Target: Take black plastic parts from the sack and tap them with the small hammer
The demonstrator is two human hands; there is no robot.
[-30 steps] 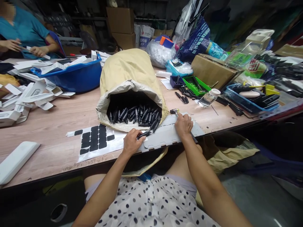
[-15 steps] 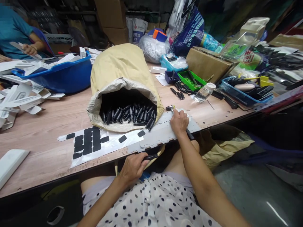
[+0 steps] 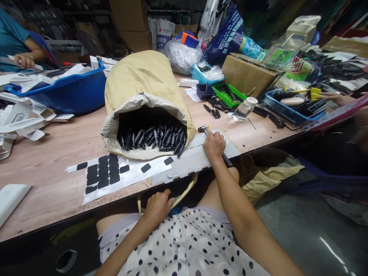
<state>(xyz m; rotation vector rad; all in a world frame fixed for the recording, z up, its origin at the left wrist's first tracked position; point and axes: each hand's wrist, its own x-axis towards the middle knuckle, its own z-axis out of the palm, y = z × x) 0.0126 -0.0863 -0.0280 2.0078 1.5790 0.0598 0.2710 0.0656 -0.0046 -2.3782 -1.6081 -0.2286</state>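
My right hand (image 3: pixel 214 147) is closed around the handle of a small hammer (image 3: pixel 203 129), whose head has a yellowish face and rests over the grey board (image 3: pixel 184 168) at the table edge. Below that edge, above my lap, my left hand (image 3: pixel 158 207) shows thumb and index finger apart, with nothing visible between them; its other fingers are partly hidden. A tan strap-like edge (image 3: pixel 188 191) runs beside it. In front of me lies a large tan sack (image 3: pixel 140 73), its mouth facing me, with many black pen-shaped parts (image 3: pixel 155 137) inside.
A sheet of black stickers (image 3: pixel 135 176) lies before the sack. At left stand a blue basin (image 3: pixel 69 94) and white boxes (image 3: pixel 23 119). On the right are a green tray (image 3: pixel 230 96), a clear jar (image 3: pixel 244 109) and a blue basket (image 3: pixel 293 115). Other people's hands show at both sides.
The black pen-shaped part that was in my left hand is gone from view, and that hand has turned downward. My right hand still grips the hammer. Another person's hand has appeared at far right.
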